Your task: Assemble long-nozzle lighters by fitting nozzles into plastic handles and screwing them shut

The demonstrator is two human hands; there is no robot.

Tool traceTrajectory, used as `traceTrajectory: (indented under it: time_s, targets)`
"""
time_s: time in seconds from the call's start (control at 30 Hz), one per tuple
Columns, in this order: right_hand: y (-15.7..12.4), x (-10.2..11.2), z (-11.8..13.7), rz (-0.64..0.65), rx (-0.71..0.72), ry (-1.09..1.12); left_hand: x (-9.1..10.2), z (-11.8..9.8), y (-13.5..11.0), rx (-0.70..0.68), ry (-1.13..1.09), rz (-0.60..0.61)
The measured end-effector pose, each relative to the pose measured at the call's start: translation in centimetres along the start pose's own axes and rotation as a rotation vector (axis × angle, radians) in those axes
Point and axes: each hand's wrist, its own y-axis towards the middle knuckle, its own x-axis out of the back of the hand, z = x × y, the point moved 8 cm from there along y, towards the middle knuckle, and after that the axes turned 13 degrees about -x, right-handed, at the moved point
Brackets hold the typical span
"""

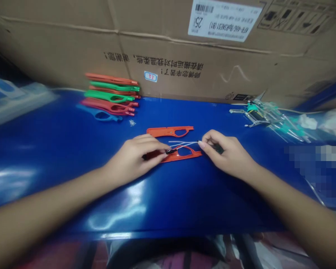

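Observation:
Two orange plastic handle halves lie on the blue table (184,194). The far half (169,131) lies free. My left hand (134,157) is closed on the near half (182,154), pressing its left end down. My right hand (226,153) pinches the right end of thin metal wires (183,144) that run across the near half toward a small black piece (170,151) at my left fingertips.
A stack of orange, green, pink and blue plastic handle halves (112,98) lies at the back left. A heap of metal wire parts with teal pieces (268,117) lies at the back right. A large cardboard box (168,45) walls off the table's far edge.

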Motion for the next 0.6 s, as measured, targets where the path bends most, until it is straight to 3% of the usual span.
traceTrajectory:
  time_s: [0.23, 0.43, 0.6]
  targets:
    - [0.0, -0.7, 0.3, 0.118, 0.043, -0.048, 0.7, 0.7, -0.1, 0.089, -0.068, -0.066]
    - [-0.5, -0.9, 0.7, 0.140, 0.127, -0.126, 0.8, 0.8, -0.2, 0.102, -0.095, -0.094]
    - [-0.9, -0.7, 1.8, 0.110, 0.249, -0.190, 0.2, 1.1, -0.3, 0.118, -0.125, -0.045]
